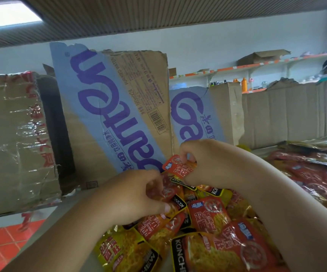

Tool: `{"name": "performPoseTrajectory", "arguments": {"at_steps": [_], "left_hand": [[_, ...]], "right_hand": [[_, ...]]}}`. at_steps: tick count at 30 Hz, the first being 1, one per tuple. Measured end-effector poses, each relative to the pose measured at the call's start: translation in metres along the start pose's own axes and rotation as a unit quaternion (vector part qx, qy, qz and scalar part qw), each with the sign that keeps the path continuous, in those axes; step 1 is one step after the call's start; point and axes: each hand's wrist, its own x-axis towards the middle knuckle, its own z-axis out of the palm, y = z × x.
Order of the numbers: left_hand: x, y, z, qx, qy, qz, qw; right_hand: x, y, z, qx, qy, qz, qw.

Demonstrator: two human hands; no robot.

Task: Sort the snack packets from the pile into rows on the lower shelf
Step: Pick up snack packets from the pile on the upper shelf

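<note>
right grip [211, 163] pinches a red snack packet [178, 167] by its top edge, just above the pile [207, 232] at lower centre; left grip [133, 195] pinches a second packet [171, 194] in the pile. light, crinkly, likely slippery film: take the sealed edges. cardboard boxes [109, 107] stand behind.

Purple "Ganten" runs sideways down the tall cardboard box [119, 107], with "PURIFIED WATER" and "560mlX24" beside it — the neighbouring box [195, 114] shows "Gan". A yellow packet [178, 252] reads "KONCH" — a second yellow packet [131, 254] "HEW".
</note>
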Motion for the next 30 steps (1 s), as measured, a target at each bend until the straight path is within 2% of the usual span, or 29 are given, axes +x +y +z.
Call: {"name": "performPoseTrajectory", "arguments": {"at_steps": [5,8,10,12,15,19,23,30], "left_hand": [[-0.003,-0.004,-0.004,-0.008,-0.042,-0.014,0.999],[-0.007,-0.002,-0.008,-0.012,-0.029,-0.008,0.999],[-0.009,0.001,-0.01,-0.009,0.031,-0.008,0.999],[-0.01,0.002,-0.014,0.001,0.128,-0.005,0.992],[-0.014,0.003,-0.023,0.012,0.255,0.036,0.966],[-0.027,0.011,-0.038,0.058,0.363,0.087,0.926],[-0.045,0.022,-0.047,0.088,0.427,0.111,0.893],[-0.087,0.03,-0.059,0.112,0.468,0.095,0.871]], "right_hand": [[0.0,-0.001,0.0,0.017,0.031,-0.009,0.999],[-0.001,-0.001,-0.002,0.044,0.076,-0.014,0.996],[-0.001,-0.001,-0.004,0.066,0.116,-0.016,0.991],[0.0,-0.002,-0.007,0.082,0.175,-0.023,0.981],[0.001,-0.006,-0.012,0.107,0.267,-0.044,0.957],[-0.003,-0.01,-0.019,0.127,0.338,-0.085,0.929],[-0.012,-0.014,-0.028,0.143,0.363,-0.129,0.912],[-0.027,-0.034,-0.043,0.158,0.362,-0.163,0.904]]}}
